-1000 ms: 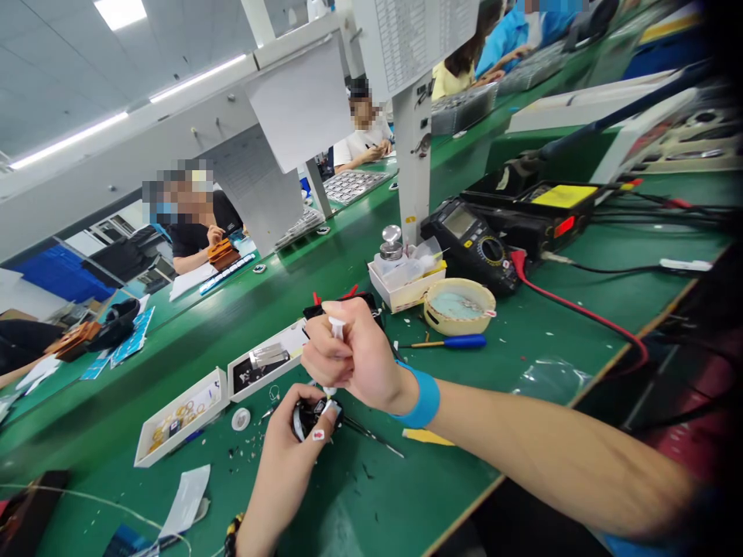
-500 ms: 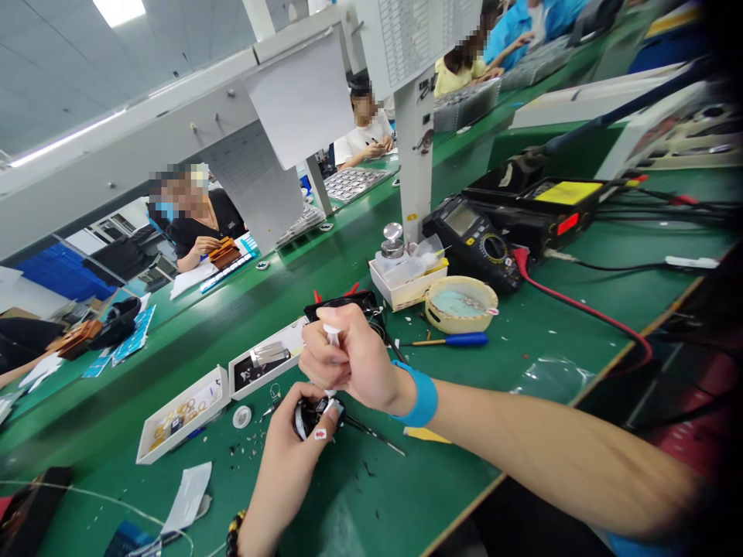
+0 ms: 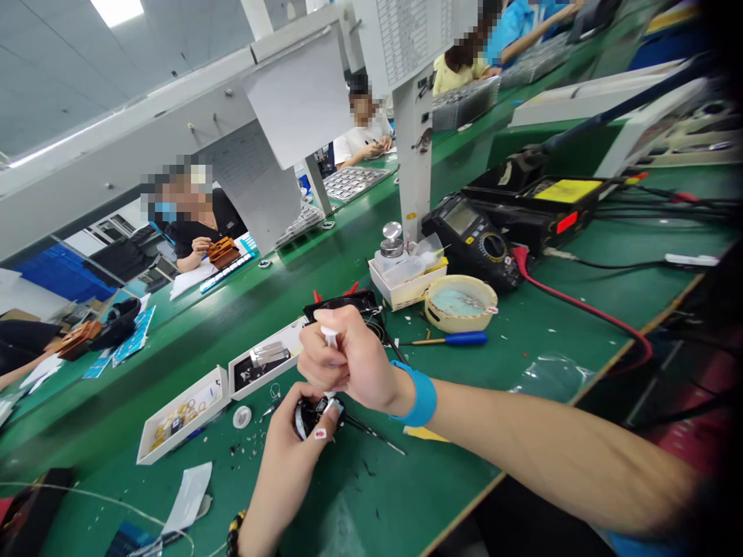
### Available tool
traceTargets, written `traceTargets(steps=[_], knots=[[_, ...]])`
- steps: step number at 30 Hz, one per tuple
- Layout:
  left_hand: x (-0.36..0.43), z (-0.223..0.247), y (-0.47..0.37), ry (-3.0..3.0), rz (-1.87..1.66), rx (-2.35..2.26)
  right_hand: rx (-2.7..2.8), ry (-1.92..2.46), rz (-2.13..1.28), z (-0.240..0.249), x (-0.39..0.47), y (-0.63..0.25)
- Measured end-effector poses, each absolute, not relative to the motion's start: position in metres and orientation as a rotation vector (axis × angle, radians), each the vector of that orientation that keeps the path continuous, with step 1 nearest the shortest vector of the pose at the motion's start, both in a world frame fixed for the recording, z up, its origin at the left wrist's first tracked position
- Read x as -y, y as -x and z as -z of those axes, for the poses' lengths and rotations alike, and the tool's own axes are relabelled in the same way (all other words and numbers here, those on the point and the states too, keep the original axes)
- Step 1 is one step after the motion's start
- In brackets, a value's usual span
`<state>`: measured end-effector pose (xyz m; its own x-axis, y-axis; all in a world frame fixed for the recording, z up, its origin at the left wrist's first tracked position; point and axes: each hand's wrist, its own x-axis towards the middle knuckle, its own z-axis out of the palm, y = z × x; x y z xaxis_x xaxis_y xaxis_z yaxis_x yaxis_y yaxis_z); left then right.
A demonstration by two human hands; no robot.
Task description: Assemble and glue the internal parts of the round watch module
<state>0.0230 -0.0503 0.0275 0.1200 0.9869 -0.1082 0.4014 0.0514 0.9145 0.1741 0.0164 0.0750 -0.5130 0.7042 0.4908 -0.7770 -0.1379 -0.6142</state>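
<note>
My left hand [image 3: 284, 464] is closed around a small round black device [image 3: 304, 419], with the thumb pressed along its near side. My right hand [image 3: 363, 360] makes a fist just above it, wrapped around a white tool [image 3: 330, 333]. Only the top of that tool and a little of its lower part show, pointing down toward the device; its kind and tip are hidden. A thin dark tool [image 3: 377, 436] lies on the green bench beside the device. Behind my right hand rests a screwdriver [image 3: 464, 339] with a blue handle.
White trays of small parts [image 3: 142, 445] stand left of my hands. Farther back are a round cream dish [image 3: 433, 313], a box with a metal-capped bottle [image 3: 400, 294] and a multimeter [image 3: 464, 224] with a red lead [image 3: 580, 309]. Co-workers sit across the green bench [image 3: 360, 503].
My right hand has shifted very slightly left, still gripping the white tool. My left hand and the black device look unchanged. At the far back, a blue-sleeved person's arm has stretched out to the right.
</note>
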Motion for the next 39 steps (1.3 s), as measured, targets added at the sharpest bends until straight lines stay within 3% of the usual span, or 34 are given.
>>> traceTargets(steps=[22, 32, 39], knots=[[0.048, -0.029, -0.022, -1.427, -0.844, -1.376, 1.029, -0.115, -1.835, -0.078, -0.022, -0.178], [0.040, -0.033, -0.018, -0.791, -0.885, -1.217, 0.903, -0.154, -1.840, -0.087, -0.026, -0.188], [0.039, -0.031, -0.017, -0.705, -0.927, -1.160, 0.957, -0.166, -1.901, -0.079, -0.021, -0.180]])
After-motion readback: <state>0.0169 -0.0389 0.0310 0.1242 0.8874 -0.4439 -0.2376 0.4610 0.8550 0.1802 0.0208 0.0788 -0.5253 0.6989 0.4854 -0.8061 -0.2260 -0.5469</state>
